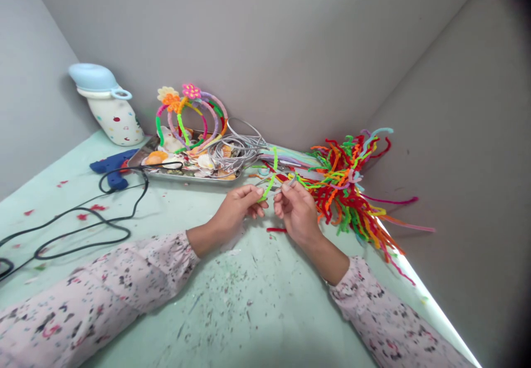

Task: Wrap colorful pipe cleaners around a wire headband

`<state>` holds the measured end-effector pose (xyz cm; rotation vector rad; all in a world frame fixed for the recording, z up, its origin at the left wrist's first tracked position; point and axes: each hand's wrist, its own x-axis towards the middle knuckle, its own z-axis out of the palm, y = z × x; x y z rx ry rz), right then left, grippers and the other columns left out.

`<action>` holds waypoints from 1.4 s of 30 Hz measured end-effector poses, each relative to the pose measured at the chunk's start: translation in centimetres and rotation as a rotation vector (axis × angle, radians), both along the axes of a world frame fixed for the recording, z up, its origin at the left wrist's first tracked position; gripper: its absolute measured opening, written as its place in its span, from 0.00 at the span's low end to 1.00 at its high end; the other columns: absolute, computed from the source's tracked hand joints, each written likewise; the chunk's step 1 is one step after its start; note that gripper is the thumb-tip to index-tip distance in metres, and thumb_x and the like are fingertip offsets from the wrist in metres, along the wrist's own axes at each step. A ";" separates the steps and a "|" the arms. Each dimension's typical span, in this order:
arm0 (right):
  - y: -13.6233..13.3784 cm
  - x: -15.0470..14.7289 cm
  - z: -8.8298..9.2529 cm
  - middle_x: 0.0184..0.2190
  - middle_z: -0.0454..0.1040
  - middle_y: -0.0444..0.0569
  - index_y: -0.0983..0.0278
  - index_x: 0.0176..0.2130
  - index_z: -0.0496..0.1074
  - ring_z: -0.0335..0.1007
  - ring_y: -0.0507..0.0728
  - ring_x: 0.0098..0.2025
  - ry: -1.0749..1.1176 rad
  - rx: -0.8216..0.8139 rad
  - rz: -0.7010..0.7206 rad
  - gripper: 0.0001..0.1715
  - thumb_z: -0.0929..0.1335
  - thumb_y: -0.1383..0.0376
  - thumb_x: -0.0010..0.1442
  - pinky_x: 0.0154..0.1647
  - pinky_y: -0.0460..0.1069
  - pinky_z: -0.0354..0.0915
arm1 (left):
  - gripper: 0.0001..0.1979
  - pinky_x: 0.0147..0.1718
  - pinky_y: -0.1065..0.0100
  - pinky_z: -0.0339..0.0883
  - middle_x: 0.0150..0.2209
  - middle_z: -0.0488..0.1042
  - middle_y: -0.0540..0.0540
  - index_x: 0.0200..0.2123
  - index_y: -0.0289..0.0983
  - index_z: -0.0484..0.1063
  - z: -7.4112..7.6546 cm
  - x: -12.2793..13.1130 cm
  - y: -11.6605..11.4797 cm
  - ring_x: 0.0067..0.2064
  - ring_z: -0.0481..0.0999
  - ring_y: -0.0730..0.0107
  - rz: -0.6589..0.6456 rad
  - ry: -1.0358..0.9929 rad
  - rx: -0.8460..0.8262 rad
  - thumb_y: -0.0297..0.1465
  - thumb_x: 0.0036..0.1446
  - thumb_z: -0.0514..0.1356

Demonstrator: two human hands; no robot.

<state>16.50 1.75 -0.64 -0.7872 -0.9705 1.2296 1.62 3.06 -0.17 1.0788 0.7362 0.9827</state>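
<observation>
Head view: left hand (244,202), grip closed on lime-green stem (271,183) (fuzzy, bent); right hand (297,208) pinching thin grey strip (292,180).

looks bright and soft, lit diffusely; burns out to white along the strip (430,301) at 4 o'clock; dims over the wall (452,152) toward 3 o'clock, blackening at that rim; stretches the bottle (110,116) at 10 o'clock with wide-angle distortion; shows only faint shadows, smears fine detail slightly.
</observation>
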 end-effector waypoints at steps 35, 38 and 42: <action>0.0 0.1 -0.1 0.20 0.70 0.38 0.62 0.29 0.65 0.63 0.46 0.16 -0.012 -0.007 -0.015 0.09 0.68 0.61 0.57 0.13 0.41 0.56 | 0.13 0.25 0.73 0.60 0.25 0.70 0.50 0.27 0.35 0.69 0.4 0.1 -0.5 0.23 0.67 0.77 -0.010 0.132 0.154 0.38 0.56 0.59; 0.0 0.1 -0.1 0.21 0.70 0.38 0.62 0.31 0.66 0.63 0.46 0.16 -0.008 -0.008 -0.009 0.08 0.68 0.61 0.57 0.14 0.41 0.56 | 0.12 0.26 0.72 0.60 0.25 0.70 0.50 0.28 0.35 0.68 0.2 0.0 -0.5 0.24 0.67 0.77 -0.017 0.098 0.136 0.38 0.57 0.59; 0.0 0.0 -0.1 0.22 0.70 0.38 0.63 0.31 0.66 0.63 0.46 0.16 -0.016 -0.020 -0.018 0.09 0.68 0.60 0.56 0.14 0.41 0.57 | 0.12 0.26 0.72 0.60 0.24 0.68 0.51 0.28 0.34 0.68 0.2 0.0 -0.5 0.24 0.66 0.77 -0.017 0.126 0.190 0.37 0.57 0.59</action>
